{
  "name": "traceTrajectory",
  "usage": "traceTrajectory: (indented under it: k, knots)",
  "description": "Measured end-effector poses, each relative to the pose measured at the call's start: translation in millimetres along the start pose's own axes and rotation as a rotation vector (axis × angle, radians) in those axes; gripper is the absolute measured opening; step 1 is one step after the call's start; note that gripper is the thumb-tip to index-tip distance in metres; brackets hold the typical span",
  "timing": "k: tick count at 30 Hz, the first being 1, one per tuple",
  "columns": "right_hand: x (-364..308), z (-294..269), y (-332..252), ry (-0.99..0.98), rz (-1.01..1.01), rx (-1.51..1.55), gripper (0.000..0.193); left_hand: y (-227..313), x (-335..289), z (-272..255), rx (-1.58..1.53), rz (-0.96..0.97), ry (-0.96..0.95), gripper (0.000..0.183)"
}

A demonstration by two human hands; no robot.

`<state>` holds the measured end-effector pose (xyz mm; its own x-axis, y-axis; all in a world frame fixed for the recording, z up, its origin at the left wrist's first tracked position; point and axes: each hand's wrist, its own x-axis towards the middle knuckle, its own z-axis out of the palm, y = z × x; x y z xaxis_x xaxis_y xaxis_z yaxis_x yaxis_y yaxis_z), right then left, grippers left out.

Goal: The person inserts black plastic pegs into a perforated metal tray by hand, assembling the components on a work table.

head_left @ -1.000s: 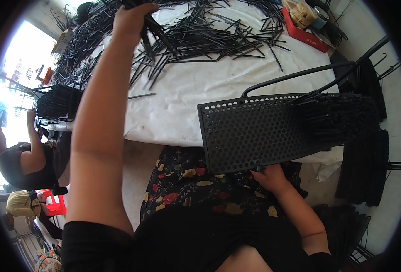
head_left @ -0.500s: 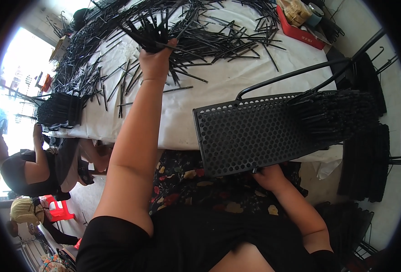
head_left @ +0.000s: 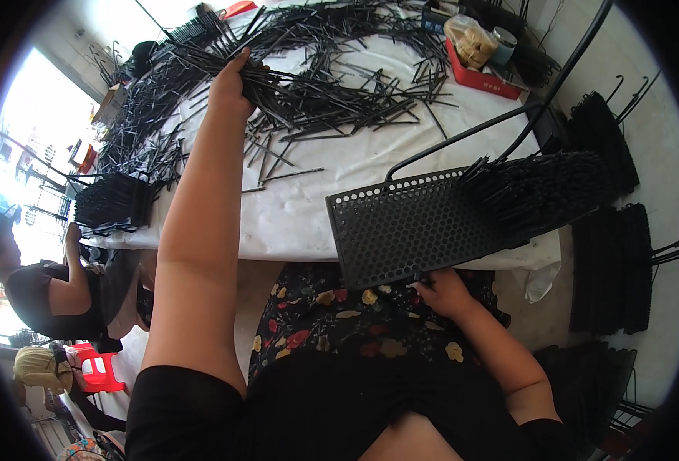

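My left arm reaches far over the table, and my left hand is closed on a bunch of thin black sticks. Their ends merge with the loose pile around them, so I cannot tell which ones it holds. Close to my lap, my right hand grips the lower edge of a black perforated panel. That panel is tilted, full of round holes on its left part. Dense black sticks are packed upright over its right part. A bent black tube frame rises from its far edge.
Loose black sticks cover much of the white-covered table. A red tray with a bag and jar stands at the far right. Finished-looking black racks line the right wall. At left, another person works beside a similar stick-filled panel.
My left hand has moved farther out over the pile, and the bunch has tipped from upright to lying leftward. My right hand keeps its hold on the panel. The view has shifted slightly.
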<state>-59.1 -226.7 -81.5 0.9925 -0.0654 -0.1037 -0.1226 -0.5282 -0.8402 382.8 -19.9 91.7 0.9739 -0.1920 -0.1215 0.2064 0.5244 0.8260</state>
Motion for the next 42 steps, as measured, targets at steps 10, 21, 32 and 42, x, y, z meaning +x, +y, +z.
traceTrajectory:
  k: [10, 21, 32, 42]
  knots:
    - [-39, 7, -59, 0.008, 0.041, 0.626, 0.038, -19, -202, 21, -0.038, -0.380, -0.416, 0.027]
    - [-48, 23, -111, -0.545, -0.160, 1.860, 0.047, -90, -346, 10, -0.164, -0.679, -0.494, 0.026]
    - [-81, 34, -149, -0.232, 0.203, 1.418, 0.064, -101, -365, 3, -0.113, -0.301, -0.361, 0.021]
    - [-75, 37, -123, -0.547, 0.158, 1.518, 0.094, -118, -341, 0, -0.098, -0.213, -0.359, 0.025]
